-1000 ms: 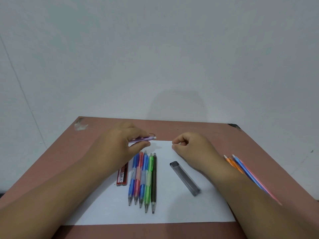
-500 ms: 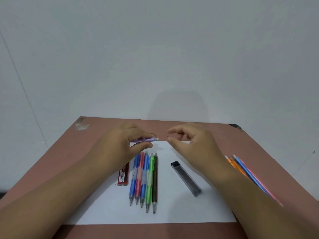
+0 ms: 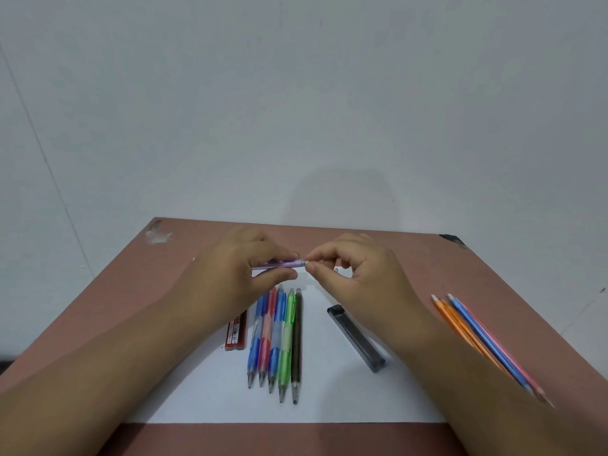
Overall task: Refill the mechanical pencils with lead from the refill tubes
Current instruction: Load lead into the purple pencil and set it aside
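The right hand (image 3: 358, 274) has moved in from the open space over the white sheet (image 3: 329, 403), where it hung a moment ago with thumb and forefinger apart, and its fingertips (image 3: 311, 258) are now pinched at the white end of the purple pencil (image 3: 279, 263); whether they have the cap or a lead between them is too small to tell. That likely means the pencil is being opened, or a lead fed in at that end, so this refill looks only begun. The left hand (image 3: 243, 274) has barely shifted: it grips the purple barrel between curled fingers above and thumb below, holding it level over the far edge of the sheet. Both forearms reach in from the near edge of the sheet. On the sheet, below the left hand, five pencils (image 3: 279, 337) lie side by side, tips toward the near edge; the red refill tubes (image 3: 236, 334) lie just left of them and the grey refill tube (image 3: 357, 339) lies right of them, slanted. Off the sheet to the right lie thin coloured pencils (image 3: 473, 334) on the brown table (image 3: 493, 268)
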Demonstrator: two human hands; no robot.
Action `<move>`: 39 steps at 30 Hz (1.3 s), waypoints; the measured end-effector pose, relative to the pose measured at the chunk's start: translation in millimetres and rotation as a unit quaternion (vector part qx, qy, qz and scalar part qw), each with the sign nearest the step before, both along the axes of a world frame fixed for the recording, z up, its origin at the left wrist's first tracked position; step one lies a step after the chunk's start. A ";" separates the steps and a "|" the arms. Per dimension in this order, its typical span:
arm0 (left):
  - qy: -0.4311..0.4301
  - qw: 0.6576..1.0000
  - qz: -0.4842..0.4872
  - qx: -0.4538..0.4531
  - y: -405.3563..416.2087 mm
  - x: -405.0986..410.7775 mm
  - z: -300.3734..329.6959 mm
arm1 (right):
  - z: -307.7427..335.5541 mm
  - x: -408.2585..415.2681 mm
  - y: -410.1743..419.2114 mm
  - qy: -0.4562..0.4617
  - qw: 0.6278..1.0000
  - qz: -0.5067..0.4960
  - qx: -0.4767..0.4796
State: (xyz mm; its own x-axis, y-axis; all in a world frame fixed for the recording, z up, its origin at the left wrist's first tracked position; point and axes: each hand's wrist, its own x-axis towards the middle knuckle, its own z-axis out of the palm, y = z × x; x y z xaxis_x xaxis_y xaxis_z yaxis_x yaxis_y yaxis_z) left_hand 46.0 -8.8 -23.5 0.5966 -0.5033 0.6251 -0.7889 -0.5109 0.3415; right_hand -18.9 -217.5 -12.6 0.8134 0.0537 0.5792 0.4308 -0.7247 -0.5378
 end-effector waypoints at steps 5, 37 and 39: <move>0.021 0.999 0.023 0.006 1.1 4.2 -0.7 | 3.3 1.1 -5.9 0.031 0.997 -0.013 0.066; 0.174 0.973 0.085 0.128 9.8 32.4 -14.3 | -11.6 24.3 -47.3 0.190 0.960 -0.206 0.004; 0.184 0.972 0.083 0.121 10.4 32.5 -14.8 | -12.7 25.2 -48.2 0.187 0.960 -0.206 -0.021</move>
State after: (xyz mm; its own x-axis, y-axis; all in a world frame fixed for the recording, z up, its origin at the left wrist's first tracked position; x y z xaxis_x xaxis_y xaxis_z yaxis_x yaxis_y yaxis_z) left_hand 78.5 1.6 -38.2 0.8435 -0.4860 0.2289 -0.5350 -0.7218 0.4391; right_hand 6.3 -265.6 -25.3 0.9215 -0.3006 0.2459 -0.1157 -0.8169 -0.5651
